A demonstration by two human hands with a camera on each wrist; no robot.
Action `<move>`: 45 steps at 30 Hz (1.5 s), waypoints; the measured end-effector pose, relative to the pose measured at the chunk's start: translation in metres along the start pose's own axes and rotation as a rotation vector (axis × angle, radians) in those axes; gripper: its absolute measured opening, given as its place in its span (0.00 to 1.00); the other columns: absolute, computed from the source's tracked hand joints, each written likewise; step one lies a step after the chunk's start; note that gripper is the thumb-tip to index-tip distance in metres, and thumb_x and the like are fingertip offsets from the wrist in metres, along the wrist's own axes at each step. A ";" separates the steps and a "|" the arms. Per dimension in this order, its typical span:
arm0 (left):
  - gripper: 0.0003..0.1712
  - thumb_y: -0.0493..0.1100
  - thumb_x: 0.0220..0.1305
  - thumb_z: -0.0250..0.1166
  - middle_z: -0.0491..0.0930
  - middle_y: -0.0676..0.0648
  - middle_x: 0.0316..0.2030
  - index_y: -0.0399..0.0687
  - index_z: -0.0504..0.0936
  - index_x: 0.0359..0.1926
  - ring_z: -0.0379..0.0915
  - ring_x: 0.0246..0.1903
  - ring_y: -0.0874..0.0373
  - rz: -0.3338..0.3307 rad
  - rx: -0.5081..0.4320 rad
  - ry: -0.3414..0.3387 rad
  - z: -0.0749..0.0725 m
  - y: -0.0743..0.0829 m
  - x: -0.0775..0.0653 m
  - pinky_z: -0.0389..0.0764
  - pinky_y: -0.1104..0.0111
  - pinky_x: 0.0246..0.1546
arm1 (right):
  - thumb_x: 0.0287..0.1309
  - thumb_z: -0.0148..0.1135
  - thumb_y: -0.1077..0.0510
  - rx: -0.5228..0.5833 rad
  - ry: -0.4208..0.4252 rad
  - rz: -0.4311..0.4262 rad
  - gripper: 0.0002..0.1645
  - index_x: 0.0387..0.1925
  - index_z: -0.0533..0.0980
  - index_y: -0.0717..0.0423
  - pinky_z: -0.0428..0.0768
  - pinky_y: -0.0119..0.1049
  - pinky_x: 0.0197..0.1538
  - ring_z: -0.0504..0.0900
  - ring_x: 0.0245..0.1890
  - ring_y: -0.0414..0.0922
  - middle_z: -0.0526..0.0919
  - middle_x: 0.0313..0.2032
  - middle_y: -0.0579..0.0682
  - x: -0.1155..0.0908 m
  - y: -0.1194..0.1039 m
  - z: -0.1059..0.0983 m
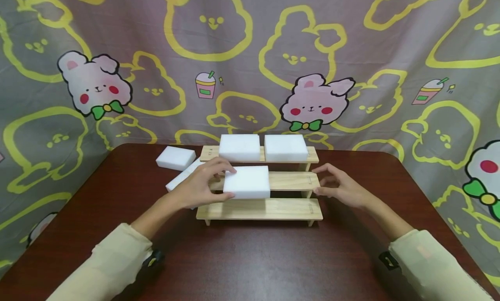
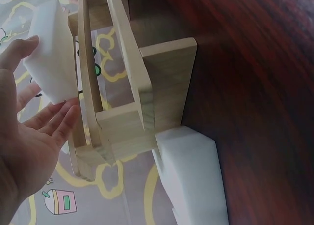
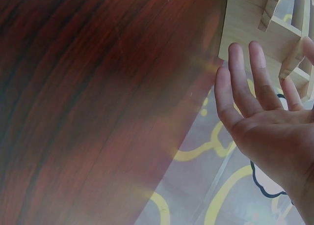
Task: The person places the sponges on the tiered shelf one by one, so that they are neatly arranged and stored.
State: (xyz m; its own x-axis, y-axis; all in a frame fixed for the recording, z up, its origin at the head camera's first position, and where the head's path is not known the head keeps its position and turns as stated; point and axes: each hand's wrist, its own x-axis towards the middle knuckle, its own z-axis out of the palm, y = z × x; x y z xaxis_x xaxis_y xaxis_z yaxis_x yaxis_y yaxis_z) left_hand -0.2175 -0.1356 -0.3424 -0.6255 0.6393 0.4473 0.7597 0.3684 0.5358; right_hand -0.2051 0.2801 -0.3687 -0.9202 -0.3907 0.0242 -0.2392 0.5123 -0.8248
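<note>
My left hand (image 1: 203, 181) holds a white foam block (image 1: 247, 181) by its left end, thumb at the front and fingers at the back. The block lies flat along the middle step of a three-step wooden display stand (image 1: 259, 209). In the left wrist view the same block (image 2: 49, 53) appears between the thumb and fingers. My right hand (image 1: 343, 187) is at the stand's right side, thumb and index finger spanning the end of the middle board (image 1: 291, 180). Its other fingers (image 3: 257, 72) stretch out loosely in the right wrist view.
Two white foam blocks (image 1: 239, 147) (image 1: 286, 147) sit side by side on the top step. Left of the stand, another block (image 1: 175, 157) lies on the dark wooden table (image 1: 258, 262), and a further block (image 1: 183, 175) is partly hidden by my left hand. A patterned curtain (image 1: 242, 75) hangs behind.
</note>
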 end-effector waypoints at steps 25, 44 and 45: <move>0.28 0.47 0.53 0.82 0.79 0.44 0.53 0.40 0.82 0.51 0.77 0.49 0.52 -0.009 0.073 0.018 0.031 0.016 0.017 0.81 0.57 0.52 | 0.65 0.70 0.62 0.013 0.000 -0.017 0.29 0.63 0.68 0.62 0.81 0.40 0.39 0.84 0.40 0.57 0.84 0.40 0.59 0.000 0.001 0.000; 0.29 0.47 0.55 0.81 0.78 0.44 0.53 0.39 0.82 0.53 0.76 0.52 0.52 -0.014 0.081 0.011 0.050 0.024 0.034 0.79 0.58 0.56 | 0.65 0.69 0.62 0.023 0.001 -0.020 0.29 0.63 0.68 0.62 0.81 0.41 0.39 0.85 0.40 0.55 0.83 0.40 0.59 0.000 0.001 0.000; 0.29 0.47 0.55 0.81 0.78 0.44 0.53 0.39 0.82 0.53 0.76 0.52 0.52 -0.013 0.080 0.009 0.050 0.025 0.035 0.79 0.58 0.56 | 0.65 0.69 0.62 0.022 0.001 -0.021 0.29 0.63 0.68 0.62 0.81 0.41 0.39 0.85 0.40 0.55 0.83 0.41 0.60 0.000 0.001 0.000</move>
State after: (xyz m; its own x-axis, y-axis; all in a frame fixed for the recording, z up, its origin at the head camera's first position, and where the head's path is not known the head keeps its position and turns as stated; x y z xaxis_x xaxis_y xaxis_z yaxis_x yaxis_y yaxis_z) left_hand -0.2116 -0.0703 -0.3497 -0.6364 0.6284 0.4474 0.7634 0.4296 0.4824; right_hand -0.2051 0.2808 -0.3692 -0.9154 -0.4002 0.0424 -0.2515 0.4868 -0.8365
